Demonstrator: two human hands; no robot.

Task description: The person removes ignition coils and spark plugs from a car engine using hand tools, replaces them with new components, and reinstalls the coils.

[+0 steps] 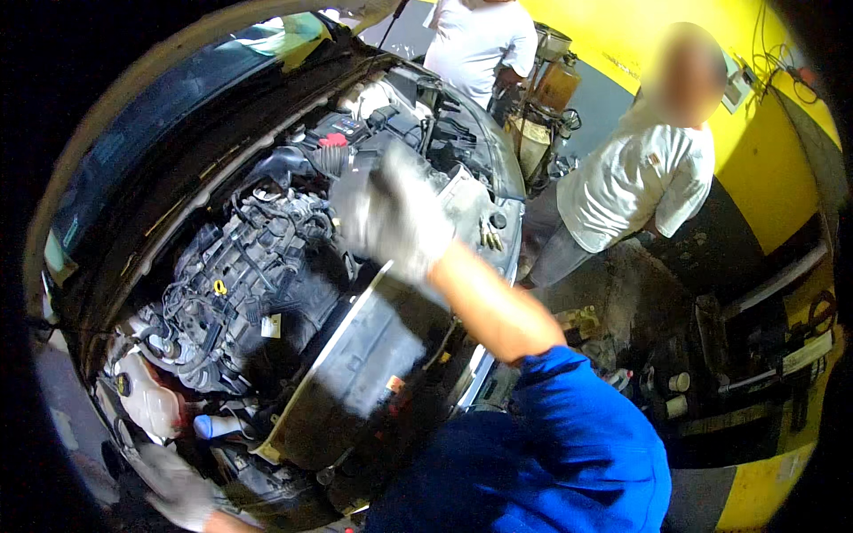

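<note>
My right hand [395, 218], in a whitish work glove, is over the far front part of the open engine bay, near the battery area. Motion smears its fingers, so their closure and anything in them cannot be made out. Lower left, my left hand [173, 489] in a similar glove lies with fingers stretched along the fender edge. Close to it are the white coolant reservoir [147, 400] with its dark cap and a blue-topped bottle-like part [218, 426]. The exposed engine [253, 284] carries a yellow dipstick ring [220, 287].
The windshield [169, 107] borders the bay at upper left. A dark radiator panel [373, 364] lies along the front. One person in a white shirt [475, 44] stands beyond the car, another [631, 178] to the right. Bottles and parts [675, 391] clutter the floor at right.
</note>
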